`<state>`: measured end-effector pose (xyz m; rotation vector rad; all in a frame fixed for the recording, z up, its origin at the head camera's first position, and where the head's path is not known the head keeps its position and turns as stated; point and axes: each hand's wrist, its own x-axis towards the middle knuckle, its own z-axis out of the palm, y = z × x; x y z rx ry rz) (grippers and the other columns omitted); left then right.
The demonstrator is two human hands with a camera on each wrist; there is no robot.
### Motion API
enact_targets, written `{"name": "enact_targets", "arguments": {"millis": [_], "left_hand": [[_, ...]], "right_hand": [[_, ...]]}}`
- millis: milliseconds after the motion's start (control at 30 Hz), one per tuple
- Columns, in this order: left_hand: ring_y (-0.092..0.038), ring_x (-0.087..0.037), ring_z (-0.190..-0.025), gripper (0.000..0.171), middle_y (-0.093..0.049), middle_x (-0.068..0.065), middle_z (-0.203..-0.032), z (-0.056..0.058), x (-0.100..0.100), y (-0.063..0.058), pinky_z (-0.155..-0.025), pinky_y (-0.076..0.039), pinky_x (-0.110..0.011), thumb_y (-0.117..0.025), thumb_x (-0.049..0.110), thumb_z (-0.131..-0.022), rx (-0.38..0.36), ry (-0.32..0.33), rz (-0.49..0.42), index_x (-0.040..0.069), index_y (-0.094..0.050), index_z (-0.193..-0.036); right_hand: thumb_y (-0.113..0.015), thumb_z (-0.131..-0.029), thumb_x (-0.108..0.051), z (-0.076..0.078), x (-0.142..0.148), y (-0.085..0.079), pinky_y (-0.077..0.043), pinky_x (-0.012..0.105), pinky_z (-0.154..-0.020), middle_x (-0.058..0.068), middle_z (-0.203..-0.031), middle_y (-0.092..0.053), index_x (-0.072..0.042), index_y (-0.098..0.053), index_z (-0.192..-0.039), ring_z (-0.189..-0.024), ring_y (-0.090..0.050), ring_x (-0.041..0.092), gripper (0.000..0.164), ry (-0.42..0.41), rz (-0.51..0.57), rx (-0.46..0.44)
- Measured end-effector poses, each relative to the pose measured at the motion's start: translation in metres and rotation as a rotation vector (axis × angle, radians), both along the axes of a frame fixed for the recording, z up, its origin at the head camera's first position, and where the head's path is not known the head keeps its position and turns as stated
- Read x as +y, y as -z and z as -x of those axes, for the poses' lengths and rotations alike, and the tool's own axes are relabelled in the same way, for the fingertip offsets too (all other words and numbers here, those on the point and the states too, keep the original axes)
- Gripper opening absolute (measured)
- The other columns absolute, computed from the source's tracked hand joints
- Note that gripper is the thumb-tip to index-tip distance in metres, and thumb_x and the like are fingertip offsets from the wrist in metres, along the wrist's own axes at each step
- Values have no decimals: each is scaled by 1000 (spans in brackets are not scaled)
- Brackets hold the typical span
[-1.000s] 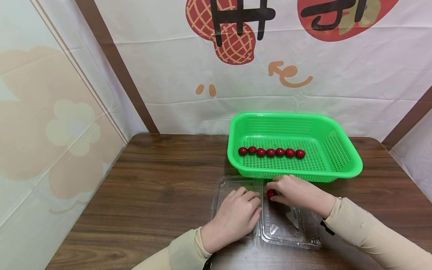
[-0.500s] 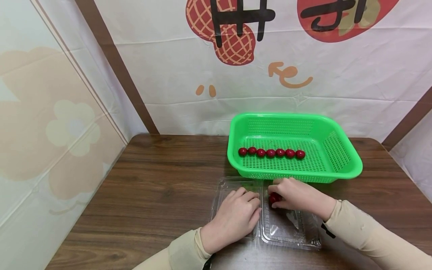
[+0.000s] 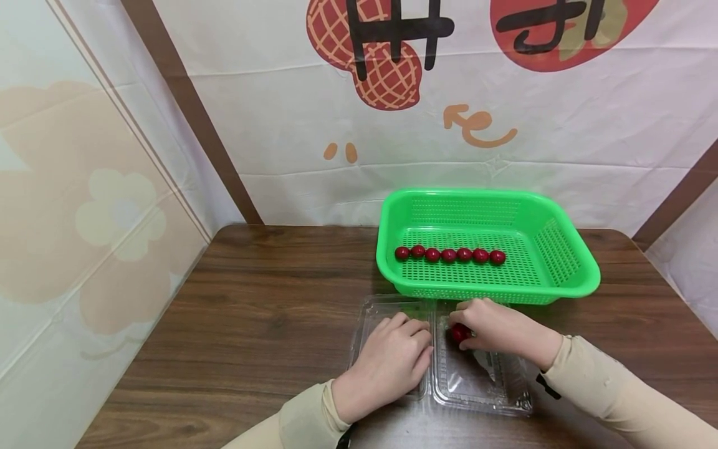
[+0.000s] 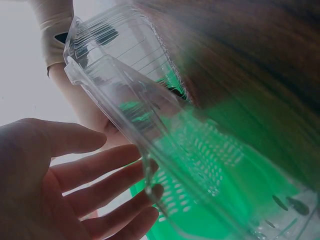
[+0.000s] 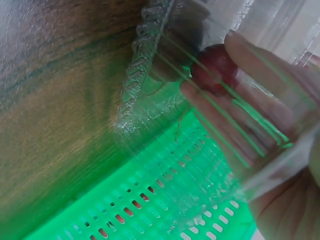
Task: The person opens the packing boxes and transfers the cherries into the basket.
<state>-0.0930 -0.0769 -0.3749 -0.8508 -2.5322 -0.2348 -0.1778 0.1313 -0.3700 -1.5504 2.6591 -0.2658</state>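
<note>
A clear plastic clamshell box lies unfolded on the table, its two halves side by side. My left hand rests over the left half; in the left wrist view its loosely bent fingers touch the box's edge. Inside the right half, my right hand pinches a small, shiny, dark red round fruit between thumb and fingers. Through the clear wall in the right wrist view, the fruit shows at the fingertips, low in the box.
Just behind the box stands a green plastic basket with perforated sides. Several red round fruits lie in a row across its floor. The wooden table extends to the left, and a printed white cloth hangs behind it.
My right hand has moved slightly toward me and to the right within the box, with the fruit still pinched. The left hand has stayed in place.
</note>
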Motion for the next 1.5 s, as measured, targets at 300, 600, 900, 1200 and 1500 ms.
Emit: {"name": "enact_targets", "arguments": {"millis": [300,600,900,1200,1500], "left_hand": [[-55,-15,-87,15,-68,3,-97,-1,0,0,-69,-47,-28,-57,25,-84,9,-3,-3,16,-69,-82],[-55,-15,-88,16,-68,2,-99,-1,0,-1,-70,-47,-28,-57,26,-84,-2,-6,1,16,-70,-84],[-55,-15,-87,16,-68,3,-98,0,0,-2,-69,-47,-28,-57,26,-84,11,-5,4,16,-69,-83],[-55,-14,-87,15,-68,3,-97,0,1,-2,-68,-46,-28,-57,26,-84,3,-3,-1,16,-69,-82],[-55,-15,-88,15,-68,3,-98,-1,1,-3,-69,-46,-28,-57,25,-84,-5,-4,-4,16,-69,-82]], "right_hand": [[-77,-66,-13,-1,1,-2,-50,21,-53,-2,-73,-61,-8,-65,-83,-63,-54,5,22,-2,4,-28],[-77,-66,-16,-4,4,-7,-49,21,-52,-2,-72,-59,-8,-64,-82,-61,-52,4,21,3,16,18],[-76,-67,-15,-9,8,-14,-51,22,-55,-1,-76,-60,-6,-66,-86,-64,-55,6,23,-31,58,73],[-73,-70,-15,-13,11,-21,-51,19,-54,-2,-77,-59,-7,-66,-88,-63,-56,6,20,-42,94,85],[-72,-70,-13,-16,16,-31,-51,20,-55,-4,-78,-58,-9,-65,-88,-64,-55,5,19,-65,132,137]]}}
